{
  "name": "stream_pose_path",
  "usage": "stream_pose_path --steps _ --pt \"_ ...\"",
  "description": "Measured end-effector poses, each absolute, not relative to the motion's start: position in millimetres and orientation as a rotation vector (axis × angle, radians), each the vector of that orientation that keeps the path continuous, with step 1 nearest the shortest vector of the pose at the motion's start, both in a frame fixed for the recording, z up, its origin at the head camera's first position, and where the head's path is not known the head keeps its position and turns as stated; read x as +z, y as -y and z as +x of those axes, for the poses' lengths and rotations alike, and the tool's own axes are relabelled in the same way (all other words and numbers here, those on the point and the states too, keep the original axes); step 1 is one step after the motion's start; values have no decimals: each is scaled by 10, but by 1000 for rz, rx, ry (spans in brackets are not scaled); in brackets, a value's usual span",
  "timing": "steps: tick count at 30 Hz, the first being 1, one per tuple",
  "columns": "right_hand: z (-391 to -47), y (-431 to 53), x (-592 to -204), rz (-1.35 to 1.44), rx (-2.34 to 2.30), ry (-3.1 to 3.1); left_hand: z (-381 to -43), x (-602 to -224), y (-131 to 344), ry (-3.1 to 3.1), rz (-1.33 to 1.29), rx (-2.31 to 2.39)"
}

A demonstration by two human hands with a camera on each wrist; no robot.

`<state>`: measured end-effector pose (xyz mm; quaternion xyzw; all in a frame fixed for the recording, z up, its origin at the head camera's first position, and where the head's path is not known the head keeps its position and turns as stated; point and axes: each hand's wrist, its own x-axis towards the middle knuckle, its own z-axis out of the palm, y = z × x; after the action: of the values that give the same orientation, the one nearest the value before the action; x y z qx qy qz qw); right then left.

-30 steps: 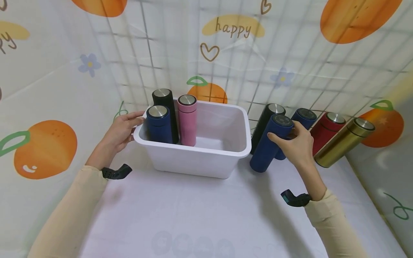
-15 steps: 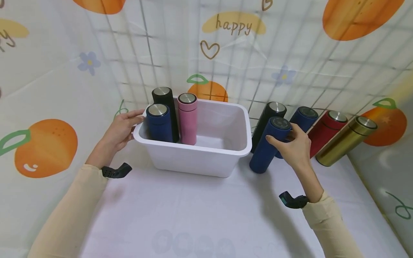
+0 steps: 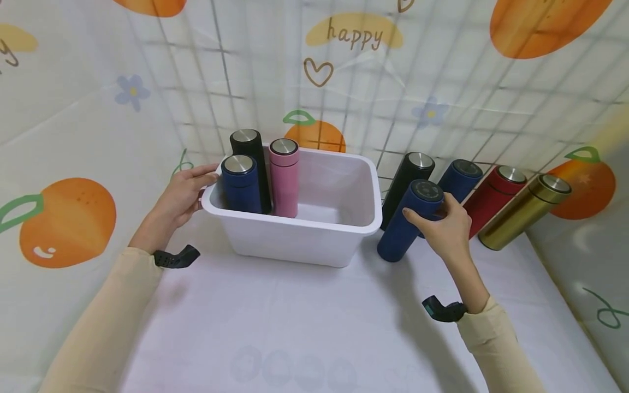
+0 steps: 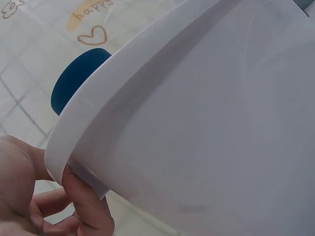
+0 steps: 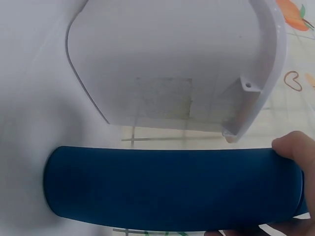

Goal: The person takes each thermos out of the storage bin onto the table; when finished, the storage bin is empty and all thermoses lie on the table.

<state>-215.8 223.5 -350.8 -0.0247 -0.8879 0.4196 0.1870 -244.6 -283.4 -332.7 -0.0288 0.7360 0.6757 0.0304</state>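
My left hand (image 3: 181, 195) grips the left end of a white plastic bin (image 3: 295, 240), fingers curled under its rim in the left wrist view. Inside the bin's left part stand a blue thermos with a steel lid (image 3: 241, 185), a black thermos (image 3: 247, 143) and a pink thermos (image 3: 284, 180). My right hand (image 3: 448, 226) holds another blue thermos (image 3: 405, 229) near its dark lid, thumb on one side and fingers on the other. This thermos leans, right of the bin. In the right wrist view, its blue body (image 5: 167, 189) lies apart from the bin's end wall (image 5: 167, 59).
Behind the held thermos, a black thermos (image 3: 400, 188), a blue one (image 3: 459, 177), a red one (image 3: 493, 194) and a gold one (image 3: 523, 213) stand in a row by the back wire grid (image 3: 226, 73), which a printed sheet covers. White cloth (image 3: 275, 311) covers the table.
My right hand and the held blue thermos have shifted slightly toward me and left, its top coming away from the blue thermos behind. The left hand keeps its grip on the bin.
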Motion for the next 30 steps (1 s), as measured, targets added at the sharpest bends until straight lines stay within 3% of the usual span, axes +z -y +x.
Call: stream_pose_path --steps 16,30 --pt "-2087 -2281 -3556 -85 1206 2532 -2440 -3314 2827 -2275 -98 2066" --pt "-1783 -2332 -3429 -33 1135 2422 -2436 -3318 2832 -2267 -95 2066"
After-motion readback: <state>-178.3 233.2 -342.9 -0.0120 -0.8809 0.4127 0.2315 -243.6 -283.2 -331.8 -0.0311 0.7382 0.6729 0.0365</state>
